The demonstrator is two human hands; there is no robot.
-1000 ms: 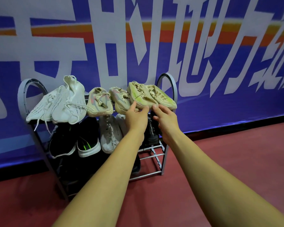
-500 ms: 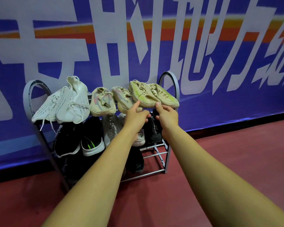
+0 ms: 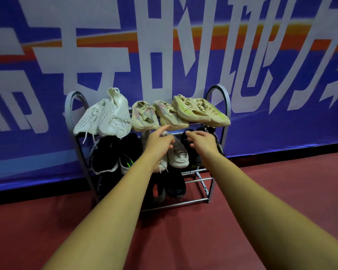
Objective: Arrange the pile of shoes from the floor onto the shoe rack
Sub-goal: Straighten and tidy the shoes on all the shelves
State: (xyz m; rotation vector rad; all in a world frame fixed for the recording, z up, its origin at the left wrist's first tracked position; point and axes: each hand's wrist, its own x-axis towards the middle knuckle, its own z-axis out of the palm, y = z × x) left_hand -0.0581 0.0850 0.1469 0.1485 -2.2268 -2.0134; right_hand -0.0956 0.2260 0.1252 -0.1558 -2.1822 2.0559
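Observation:
A grey metal shoe rack [image 3: 225, 98] stands against the banner wall. Its top shelf carries a white pair [image 3: 107, 117], a beige-pink pair [image 3: 156, 115] and a yellow-green pair [image 3: 201, 112]. Black shoes [image 3: 109, 154] and a white shoe [image 3: 179, 154] fill the middle shelf; dark shoes [image 3: 174, 186] sit lower down. My left hand [image 3: 158, 143] and my right hand [image 3: 203, 142] hover just below the top shelf's front edge, fingers loosely curled, holding nothing and apart from the yellow-green pair.
A blue banner [image 3: 281, 75] with large white characters covers the wall behind the rack. Red floor [image 3: 281, 191] spreads in front and to the right; no loose shoes show on it. The lower right rails [image 3: 199, 180] of the rack are bare.
Both hands have let go of the yellow-green pair and drawn back and down from the top shelf. The pair stays on the shelf's right end. The camera has pulled back a little.

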